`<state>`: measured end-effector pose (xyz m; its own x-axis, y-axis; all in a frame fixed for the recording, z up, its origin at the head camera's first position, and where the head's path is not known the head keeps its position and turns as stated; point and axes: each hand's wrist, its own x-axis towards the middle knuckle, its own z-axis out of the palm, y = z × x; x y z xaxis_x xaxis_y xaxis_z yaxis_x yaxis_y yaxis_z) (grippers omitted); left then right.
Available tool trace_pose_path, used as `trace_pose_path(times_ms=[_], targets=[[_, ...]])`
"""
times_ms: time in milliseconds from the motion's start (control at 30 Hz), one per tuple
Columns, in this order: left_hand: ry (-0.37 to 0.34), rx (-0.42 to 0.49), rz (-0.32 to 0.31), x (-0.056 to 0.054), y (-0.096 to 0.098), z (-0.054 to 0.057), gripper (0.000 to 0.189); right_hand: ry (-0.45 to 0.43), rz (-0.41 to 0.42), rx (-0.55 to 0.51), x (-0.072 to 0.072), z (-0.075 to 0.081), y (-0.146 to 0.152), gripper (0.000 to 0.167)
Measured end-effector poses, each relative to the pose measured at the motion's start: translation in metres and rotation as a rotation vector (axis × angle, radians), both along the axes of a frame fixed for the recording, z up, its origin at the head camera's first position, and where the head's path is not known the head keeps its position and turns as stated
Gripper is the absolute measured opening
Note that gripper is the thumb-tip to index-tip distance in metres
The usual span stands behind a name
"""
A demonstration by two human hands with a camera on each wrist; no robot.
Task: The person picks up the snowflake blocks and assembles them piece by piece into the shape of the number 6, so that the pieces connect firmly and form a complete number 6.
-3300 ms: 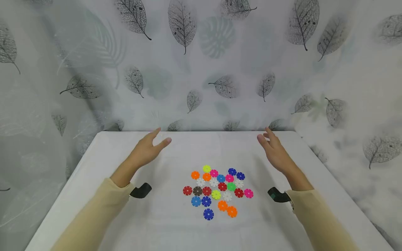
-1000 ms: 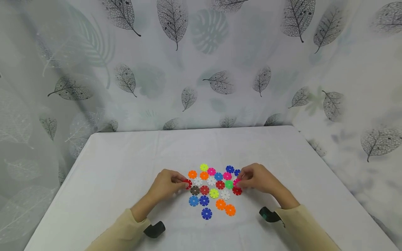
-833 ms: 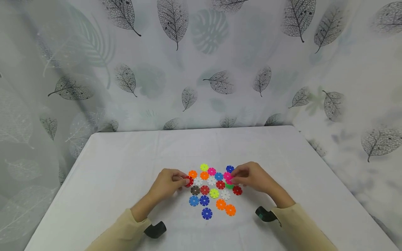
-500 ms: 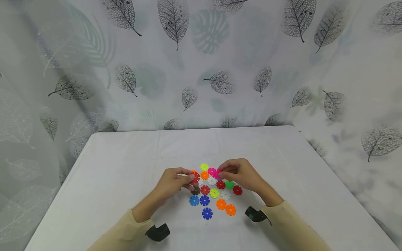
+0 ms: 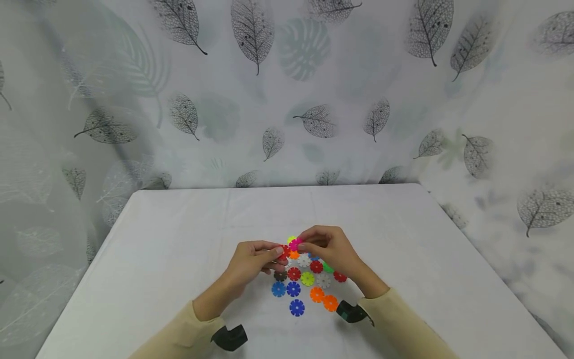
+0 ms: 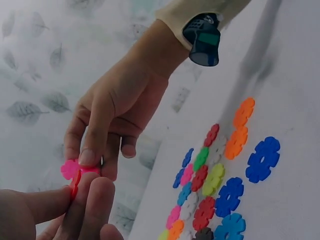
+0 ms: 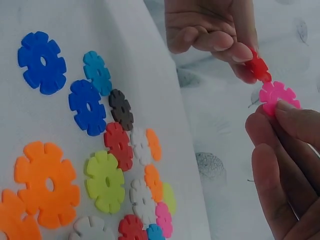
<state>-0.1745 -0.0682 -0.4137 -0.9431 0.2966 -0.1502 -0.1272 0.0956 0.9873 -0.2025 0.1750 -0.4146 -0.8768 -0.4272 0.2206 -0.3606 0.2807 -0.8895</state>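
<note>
Just above the far side of a group of flower-shaped building discs, both hands are close together. My left hand (image 5: 251, 264) pinches a red notched disc (image 7: 257, 67) between thumb and fingers. My right hand (image 5: 334, 249) pinches a bright pink notched disc (image 7: 278, 95) by its edge. In the right wrist view the rims of the two discs meet, the red one turned at an angle to the pink. From the left wrist view the red disc (image 6: 76, 185) looks edge-on against the pink disc (image 6: 72, 169); whether their slots interlock I cannot tell.
Several loose discs lie flat on the white table (image 5: 188, 219), among them a blue disc (image 5: 297, 307) and an orange disc (image 5: 330, 303) nearest the body. A black wrist camera (image 5: 229, 338) juts from the left cuff. A leaf-patterned curtain (image 5: 287, 99) hangs behind.
Reaching in from apart, my hands picked up the red disc at the left and the pink disc at the right of the group. Both then came together until the discs met.
</note>
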Motion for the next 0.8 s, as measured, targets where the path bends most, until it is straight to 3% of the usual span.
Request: trace_pose_path(times_ms=[400,800], targets=[[-0.006,0.05,0.031,0.002,0.001,0.0,0.033,0.045,-0.004,-0.034,0.003,0.002,-0.008,0.013],[0.021,0.063,0.077,0.001,0.001,-0.003,0.023,0.15,-0.049,-0.063,0.004,-0.009,-0.016,0.012]])
